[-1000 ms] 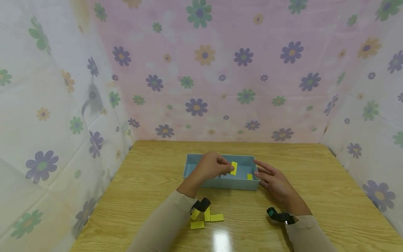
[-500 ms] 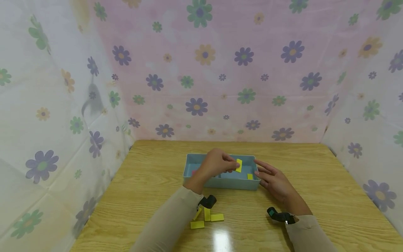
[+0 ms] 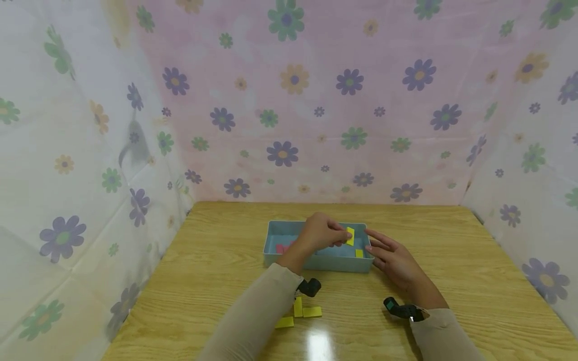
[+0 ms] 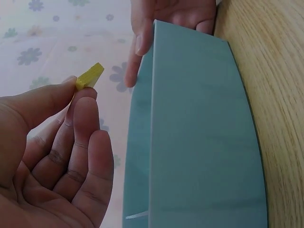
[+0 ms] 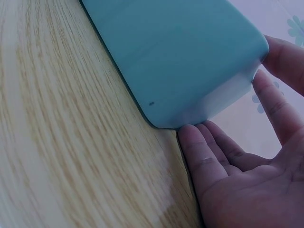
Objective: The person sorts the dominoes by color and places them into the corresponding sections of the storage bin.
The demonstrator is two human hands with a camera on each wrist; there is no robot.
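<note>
Over a long light-blue box (image 3: 343, 264) my left hand (image 3: 321, 231) pinches a small yellow block (image 3: 350, 236) between thumb and fingertips. In the left wrist view the yellow block (image 4: 90, 76) is held above the rim, apart from the box. My right hand (image 3: 397, 263) rests at the box's right end. Its fairly straight fingers (image 5: 202, 156) touch the end wall in the right wrist view. Inside the box lie a yellow block (image 3: 358, 253) at the right and pink pieces (image 3: 280, 248) at the left. My left hand and forearm hide part of the interior.
On the wooden table (image 3: 207, 281), in front of the box, lie several yellow blocks (image 3: 312, 312), partly covered by my left sleeve (image 3: 257, 311). Flowered cloth (image 3: 316, 100) stands behind and on both sides.
My left hand has moved right along the box with the yellow block, towards the right end. More pink pieces show at the left. The right hand stays in place.
</note>
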